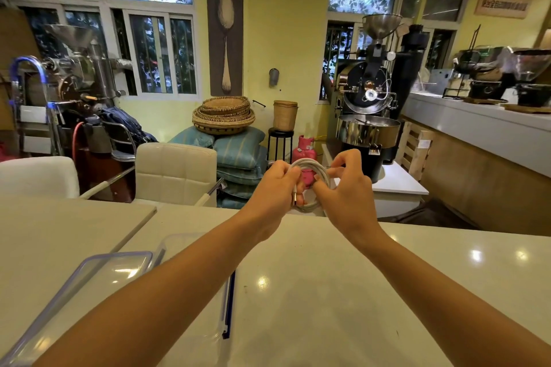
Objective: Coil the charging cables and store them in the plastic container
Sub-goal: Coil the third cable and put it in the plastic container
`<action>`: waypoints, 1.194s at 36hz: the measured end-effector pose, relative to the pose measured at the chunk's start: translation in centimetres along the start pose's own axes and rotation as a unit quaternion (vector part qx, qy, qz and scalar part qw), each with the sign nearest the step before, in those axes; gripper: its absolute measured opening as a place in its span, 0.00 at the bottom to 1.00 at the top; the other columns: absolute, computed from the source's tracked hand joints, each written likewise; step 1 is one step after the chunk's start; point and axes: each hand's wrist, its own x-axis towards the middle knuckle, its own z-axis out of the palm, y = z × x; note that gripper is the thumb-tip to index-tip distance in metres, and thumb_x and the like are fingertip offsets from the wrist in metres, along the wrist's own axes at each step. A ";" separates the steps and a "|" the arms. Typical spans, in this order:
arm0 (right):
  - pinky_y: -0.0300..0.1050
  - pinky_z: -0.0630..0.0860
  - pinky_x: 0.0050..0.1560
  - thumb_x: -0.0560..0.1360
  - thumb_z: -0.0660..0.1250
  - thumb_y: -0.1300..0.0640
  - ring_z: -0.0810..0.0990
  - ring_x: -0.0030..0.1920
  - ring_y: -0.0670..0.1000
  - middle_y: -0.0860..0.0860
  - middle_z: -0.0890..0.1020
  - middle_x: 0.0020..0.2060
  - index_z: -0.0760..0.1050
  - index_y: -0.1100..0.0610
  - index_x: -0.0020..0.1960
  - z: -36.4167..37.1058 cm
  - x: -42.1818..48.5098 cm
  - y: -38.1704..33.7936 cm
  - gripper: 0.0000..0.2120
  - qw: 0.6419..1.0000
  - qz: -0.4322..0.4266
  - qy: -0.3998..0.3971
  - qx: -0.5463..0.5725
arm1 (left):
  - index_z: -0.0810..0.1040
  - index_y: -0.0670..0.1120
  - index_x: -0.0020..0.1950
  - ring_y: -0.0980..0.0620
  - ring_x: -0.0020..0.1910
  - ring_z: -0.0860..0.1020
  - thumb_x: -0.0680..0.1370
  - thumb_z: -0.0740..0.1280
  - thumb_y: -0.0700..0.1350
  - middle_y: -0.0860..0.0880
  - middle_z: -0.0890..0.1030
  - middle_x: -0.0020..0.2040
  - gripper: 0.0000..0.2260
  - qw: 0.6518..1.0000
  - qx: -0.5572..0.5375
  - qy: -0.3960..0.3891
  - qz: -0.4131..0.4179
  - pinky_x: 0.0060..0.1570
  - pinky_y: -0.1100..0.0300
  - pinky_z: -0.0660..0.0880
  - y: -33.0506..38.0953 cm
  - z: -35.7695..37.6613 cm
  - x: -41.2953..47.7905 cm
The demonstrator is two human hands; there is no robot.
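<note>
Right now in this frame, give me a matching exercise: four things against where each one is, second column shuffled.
1 white cable
2 clear plastic container
3 woven baskets
4 pink gas cylinder

a on the striped cushions
b gripped by left hand and right hand
c on the table, lower left
d right of the black stool

Pairs: 1-b, 2-c, 3-a, 4-d

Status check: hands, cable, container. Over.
Grips: left hand and right hand on coiled white charging cable, above far counter edge. Under left forearm, clear plastic container, lid beside it. Nothing between.
</note>
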 end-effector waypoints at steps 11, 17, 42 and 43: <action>0.30 0.75 0.25 0.73 0.65 0.61 0.78 0.26 0.46 0.46 0.77 0.32 0.77 0.57 0.49 0.7 0.8 0.8 0.06 0.981 0.064 -0.184 0.020 | 0.78 0.46 0.35 0.55 0.26 0.74 0.79 0.58 0.42 0.50 0.75 0.27 0.15 0.997 0.079 -0.021 0.003 0.31 0.65 0.75 -1.0 -3.3 0.3; 0.41 0.78 0.31 0.74 0.64 0.57 0.75 0.27 0.43 0.46 0.78 0.35 0.77 0.53 0.54 1.9 0.8 0.8 0.10 0.975 0.004 -0.212 -0.071 | 0.79 0.51 0.35 0.60 0.25 0.78 0.78 0.60 0.41 0.49 0.78 0.29 0.14 0.989 0.140 -0.053 0.003 0.29 0.66 0.78 -1.5 -5.4 0.1; 0.41 0.73 0.32 0.65 0.69 0.61 0.79 0.34 0.51 0.57 0.84 0.36 0.78 0.58 0.35 14.5 -1.4 -2.0 0.01 0.905 0.100 -0.405 -0.080 | 0.79 0.42 0.38 0.61 0.19 0.76 0.73 0.68 0.41 0.50 0.78 0.26 0.05 0.866 0.467 -0.003 -0.180 0.23 0.70 0.75 -4.4 -16.5 -2.0; 0.43 0.76 0.35 0.65 0.69 0.61 0.80 0.37 0.52 0.57 0.85 0.38 0.79 0.59 0.37 15.1 -1.9 -2.0 0.02 0.897 0.109 -0.420 -0.078 | 0.79 0.43 0.37 0.60 0.20 0.76 0.73 0.68 0.40 0.50 0.78 0.26 0.05 0.864 0.462 -0.005 -0.201 0.24 0.70 0.75 -4.8 -16.8 -2.2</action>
